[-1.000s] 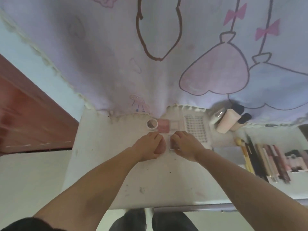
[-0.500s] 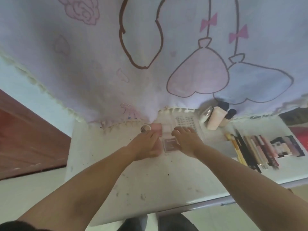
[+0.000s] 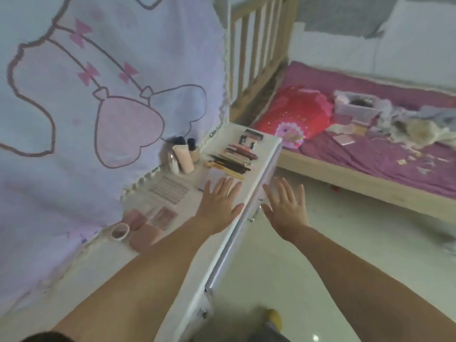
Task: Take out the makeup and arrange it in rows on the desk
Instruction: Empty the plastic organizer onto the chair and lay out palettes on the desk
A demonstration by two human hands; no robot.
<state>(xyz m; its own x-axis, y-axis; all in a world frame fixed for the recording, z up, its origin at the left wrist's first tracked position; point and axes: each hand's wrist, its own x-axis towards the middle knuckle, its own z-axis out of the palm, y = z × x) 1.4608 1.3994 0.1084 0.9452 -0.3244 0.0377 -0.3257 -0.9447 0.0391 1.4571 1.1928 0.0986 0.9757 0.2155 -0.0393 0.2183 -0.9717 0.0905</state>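
**Makeup laid out along the white desk, both hands spread and holding nothing**

The makeup lies along the white desk (image 3: 172,262), which runs beside a lilac cartoon-print curtain (image 3: 111,77). Nearest the camera sits a small round pot (image 3: 120,231) with a pale rim, just beside a pink compact (image 3: 145,236) and a second pink case (image 3: 135,217) behind it. Next to these lies a clear-lidded blush palette (image 3: 163,217). Farther along is a flat sheet of small studs or nail tips (image 3: 169,192) set in neat rows; which they are cannot be told. Past that stand a pink tube (image 3: 183,159), a small clear bottle (image 3: 173,163), and two dark-capped bottles (image 3: 185,141) close to the curtain. A row of pencils and brushes (image 3: 230,164) lies side by side towards the desk's outer edge, and beyond them at the far end rest darker eyeshadow palettes (image 3: 249,141).

The left hand (image 3: 220,203) hovers over the desk near the pencils, fingers straight and fanned, palm down, grasping nothing; whether it touches the surface is unclear. The right hand (image 3: 287,206) is out past the desk's edge, above the pale floor (image 3: 345,243), likewise flat with fingers spread and free.

Beyond the desk stands a wooden bed (image 3: 320,174) with a slatted headboard and a purple sheet. On it lie a red bag (image 3: 298,112), a clear plastic box (image 3: 355,109), and scattered small items.
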